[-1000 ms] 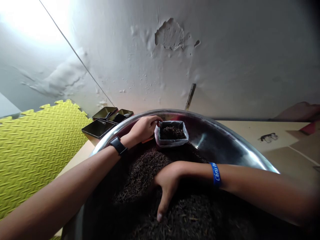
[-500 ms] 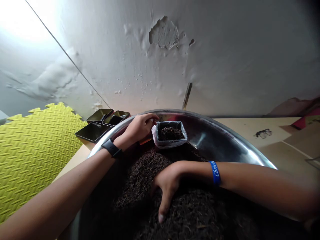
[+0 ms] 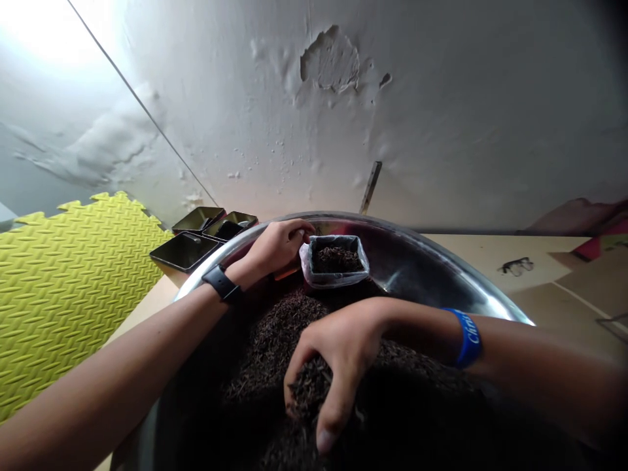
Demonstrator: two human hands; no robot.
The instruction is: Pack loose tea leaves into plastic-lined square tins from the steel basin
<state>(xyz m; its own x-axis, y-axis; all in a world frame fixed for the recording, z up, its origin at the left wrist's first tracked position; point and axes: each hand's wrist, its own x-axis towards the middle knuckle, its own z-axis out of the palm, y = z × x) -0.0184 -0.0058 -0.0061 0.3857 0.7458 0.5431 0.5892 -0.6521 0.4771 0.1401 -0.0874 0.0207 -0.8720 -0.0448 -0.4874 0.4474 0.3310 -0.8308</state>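
Observation:
A wide metal basin (image 3: 441, 265) holds a heap of dark, dry leaf-like bits (image 3: 275, 340). Near its far rim is a rectangular container lined with clear plastic (image 3: 338, 278), with the same dark bits inside. My left hand (image 3: 282, 245), below a black wrist band, has its fingers curled at the container's left edge, pinching the plastic liner. My right hand (image 3: 338, 353), with a blue wristband, is curved round a clump of the dark bits over the heap, some of them showing between thumb and fingers.
Several open dark tins (image 3: 184, 252) stand left of the basin, beside a yellow textured foam mat (image 3: 73, 301). Glasses (image 3: 517, 266) lie on the pale tabletop (image 3: 471, 252) at right. Behind rises a wall with peeling paint (image 3: 426, 131); a narrow metal strip (image 3: 371, 188) leans there.
My right hand has risen out of the heap with a clump of the dark bits between its fingers. My left hand remains at the container. The view has shifted slightly.

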